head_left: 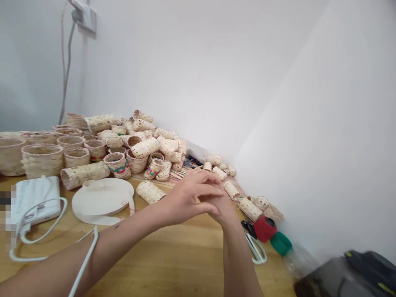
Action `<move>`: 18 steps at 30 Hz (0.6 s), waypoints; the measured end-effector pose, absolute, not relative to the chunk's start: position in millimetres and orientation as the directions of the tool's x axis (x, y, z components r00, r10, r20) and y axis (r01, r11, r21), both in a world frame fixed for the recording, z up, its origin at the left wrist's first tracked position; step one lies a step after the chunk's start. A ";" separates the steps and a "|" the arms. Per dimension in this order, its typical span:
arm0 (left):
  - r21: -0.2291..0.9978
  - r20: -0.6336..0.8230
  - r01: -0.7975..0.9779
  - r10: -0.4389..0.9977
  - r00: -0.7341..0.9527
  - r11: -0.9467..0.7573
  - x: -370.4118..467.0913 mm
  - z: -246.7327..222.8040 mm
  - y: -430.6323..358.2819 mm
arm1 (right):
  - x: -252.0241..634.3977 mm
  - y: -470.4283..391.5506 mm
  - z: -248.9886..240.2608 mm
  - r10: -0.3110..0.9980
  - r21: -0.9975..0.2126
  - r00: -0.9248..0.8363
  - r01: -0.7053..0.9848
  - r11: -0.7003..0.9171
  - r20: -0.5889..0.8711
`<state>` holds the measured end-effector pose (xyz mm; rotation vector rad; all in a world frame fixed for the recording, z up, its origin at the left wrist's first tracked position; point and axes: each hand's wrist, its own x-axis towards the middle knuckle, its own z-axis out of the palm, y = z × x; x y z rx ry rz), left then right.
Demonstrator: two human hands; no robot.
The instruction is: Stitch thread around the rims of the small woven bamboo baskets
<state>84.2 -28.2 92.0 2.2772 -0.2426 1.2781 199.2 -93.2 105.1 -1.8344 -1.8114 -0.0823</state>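
Over the wooden table, my left hand (196, 194) lies across the back of my right hand (216, 202), with its fingers apart and nothing in them. The fingers of my right hand are mostly hidden under the left. Beyond the hands rises a heap of small woven baskets and tubes (145, 147). One woven tube (150, 192) lies just left of my left hand. A flat coil of pale strip (102, 200) rests further left. A white cable crosses my left forearm.
Larger woven baskets (42, 159) and a white power bank (37, 198) are at the left. Red tape (265, 228), green tape (281, 243), a looped white cable (256, 249) and black bags (368, 272) are at the right. A wall stands behind.
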 end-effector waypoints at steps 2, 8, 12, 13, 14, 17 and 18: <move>0.405 0.838 -0.443 0.131 0.530 -0.799 87.2 90.1 -36.8 | 192.8 -104.3 106.3 0.900 -0.344 0.106 0.937 0.052 0.423; 0.579 0.807 -0.521 0.348 0.477 -0.627 65.2 88.8 -66.7 | 190.9 -125.3 99.9 0.897 -0.406 0.178 0.914 0.002 0.405; 0.694 0.704 -0.484 0.360 0.612 -0.533 17.7 64.3 -107.9 | 207.3 -140.9 95.0 0.912 -0.463 0.193 0.886 -0.004 0.361; 0.745 0.624 -0.430 0.304 0.720 -0.510 5.3 55.0 -121.2 | 210.7 -146.4 95.0 0.916 -0.473 0.190 0.881 -0.001 0.353; 0.764 0.552 -0.371 0.238 0.799 -0.528 -5.8 45.8 -133.6 | 213.1 -152.4 95.8 0.921 -0.480 0.182 0.877 0.006 0.345; 0.693 0.430 -0.296 0.048 0.901 -0.657 -24.8 27.1 -153.3 | 213.4 -170.2 102.6 0.934 -0.478 0.142 0.878 0.035 0.329; 0.690 0.425 -0.254 0.095 0.900 -0.678 -24.6 25.5 -151.5 | 211.4 -175.2 106.1 0.938 -0.474 0.125 0.880 0.046 0.324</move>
